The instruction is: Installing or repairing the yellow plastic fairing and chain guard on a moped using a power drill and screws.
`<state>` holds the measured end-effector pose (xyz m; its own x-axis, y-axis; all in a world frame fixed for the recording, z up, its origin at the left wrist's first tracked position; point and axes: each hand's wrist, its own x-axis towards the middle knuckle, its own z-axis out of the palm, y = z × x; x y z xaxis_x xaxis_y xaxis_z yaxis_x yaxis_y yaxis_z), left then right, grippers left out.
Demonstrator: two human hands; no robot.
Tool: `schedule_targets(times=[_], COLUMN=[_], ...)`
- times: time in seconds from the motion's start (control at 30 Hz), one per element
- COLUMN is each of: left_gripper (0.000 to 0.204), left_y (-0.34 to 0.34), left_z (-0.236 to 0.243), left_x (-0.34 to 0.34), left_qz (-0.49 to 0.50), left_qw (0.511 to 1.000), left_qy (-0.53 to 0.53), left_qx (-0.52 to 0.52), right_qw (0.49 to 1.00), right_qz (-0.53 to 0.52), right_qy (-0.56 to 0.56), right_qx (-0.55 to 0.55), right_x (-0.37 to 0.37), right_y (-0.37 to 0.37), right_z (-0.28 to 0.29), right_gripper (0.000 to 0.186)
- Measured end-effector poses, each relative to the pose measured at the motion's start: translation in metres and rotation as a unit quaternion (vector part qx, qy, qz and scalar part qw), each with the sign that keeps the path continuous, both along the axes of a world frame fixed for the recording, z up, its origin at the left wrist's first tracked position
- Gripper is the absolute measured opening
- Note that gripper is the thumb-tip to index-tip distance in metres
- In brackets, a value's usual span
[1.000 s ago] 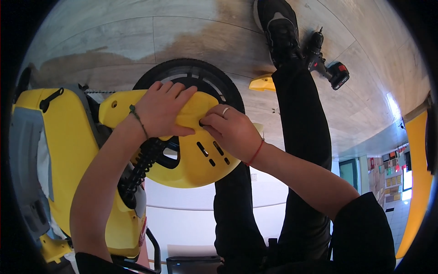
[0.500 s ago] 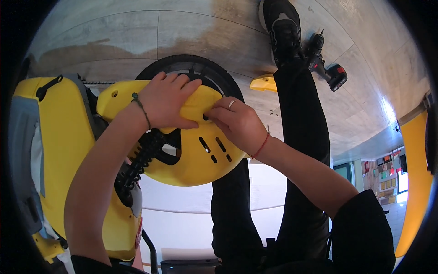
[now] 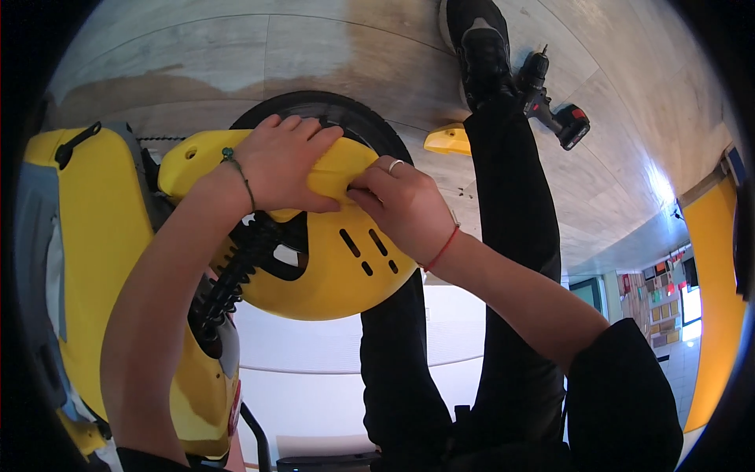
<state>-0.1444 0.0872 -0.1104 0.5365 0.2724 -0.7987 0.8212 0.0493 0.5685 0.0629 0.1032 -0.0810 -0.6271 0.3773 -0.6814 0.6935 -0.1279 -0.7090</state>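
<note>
A yellow wheel cover (image 3: 330, 275) with several slots stands in front of a black-tyred wheel (image 3: 366, 114). My left hand (image 3: 287, 161) lies spread across its upper part, fingertips at the top edge and thumb on the face. Against the cover's right side, the fingers of my right hand (image 3: 397, 197) are pinched together where a dark hole showed earlier. Whatever they hold, if anything, is hidden. Below my left hand, a black coil-spring shock absorber (image 3: 228, 287) slants down to a yellow body (image 3: 102, 236), apparently of a small ride-on vehicle.
A cordless drill (image 3: 548, 102) lies on the wood-look floor (image 3: 621, 157), right of my shoe (image 3: 481, 55). Near my leg sits a small yellow part (image 3: 447, 141), with some tiny dark pieces (image 3: 465, 193) below it. A yellow panel (image 3: 716, 299) rises at the far right.
The view has shifted slightly. My right fingers now cover the hole that showed beside their tips. My left hand keeps its place on the cover.
</note>
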Motion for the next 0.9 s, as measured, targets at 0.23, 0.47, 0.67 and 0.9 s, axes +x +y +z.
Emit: schedule_targets(times=[0.23,0.47,0.67,0.9], left_gripper=[0.093,0.078,0.046,0.037], left_y=[0.008,-0.009,-0.013,-0.02], left_z=[0.001,0.002,0.011,0.015], left_x=[0.002,-0.002,0.0,0.006], left_qz=[-0.01,0.078,0.083,0.057], left_qw=[0.999,0.985,0.97,0.969], left_qy=[0.014,-0.107,-0.187,-0.169], left_qx=[-0.041,0.106,0.129,0.17], right_qw=[0.998,0.992,0.998,0.996], right_qz=[-0.025,-0.011,-0.028,-0.081], right_qy=[0.042,0.1,0.053,-0.02], right_qx=[0.034,0.081,0.035,-0.018], right_x=[0.015,0.016,0.013,0.042], right_y=[-0.007,-0.006,-0.004,0.023], right_z=[-0.002,-0.012,-0.009,-0.012], right_gripper=[0.016,0.015,0.009,0.013])
